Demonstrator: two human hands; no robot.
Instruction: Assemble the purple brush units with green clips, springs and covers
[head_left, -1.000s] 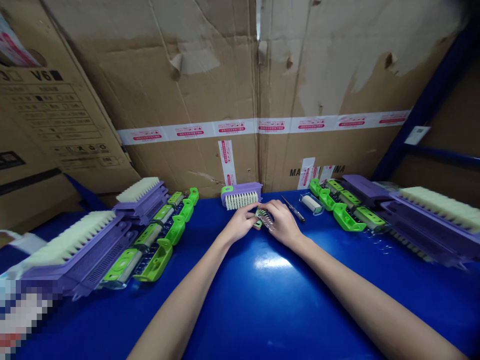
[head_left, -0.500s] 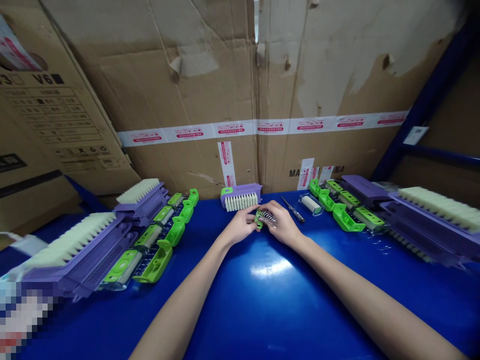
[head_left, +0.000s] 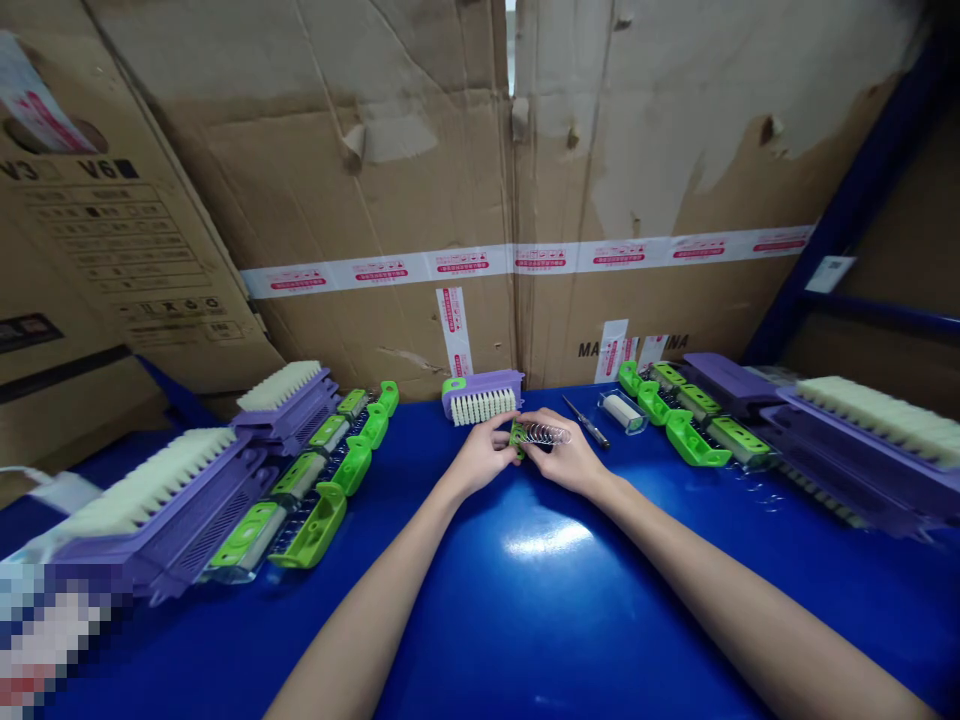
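My left hand [head_left: 482, 457] pinches a small bright green plastic part [head_left: 516, 434] over the blue table. A coiled metal spring [head_left: 550, 434] points right from that part. Fingers of my right hand [head_left: 571, 462] close around the spring from below and behind, partly hiding where it meets the green part. Just behind my hands lies a purple brush [head_left: 486, 396] with cream bristles and a green patch at its left end. To the right of my right hand rest a slim screwdriver [head_left: 587, 422] and a white roller-like piece in clear plastic [head_left: 622, 411].
Purple brush bodies [head_left: 161, 520] stand at left, beside rows of green caps [head_left: 311, 525] and green-topped blocks [head_left: 247, 540]. Similar green caps [head_left: 694, 440] and purple bodies [head_left: 847, 455] lie at right. Cardboard [head_left: 390, 200] walls the back of the blue table [head_left: 540, 620].
The spring now lies more level and shows more of its length, reaching further right over my right hand. My hands have barely moved otherwise.
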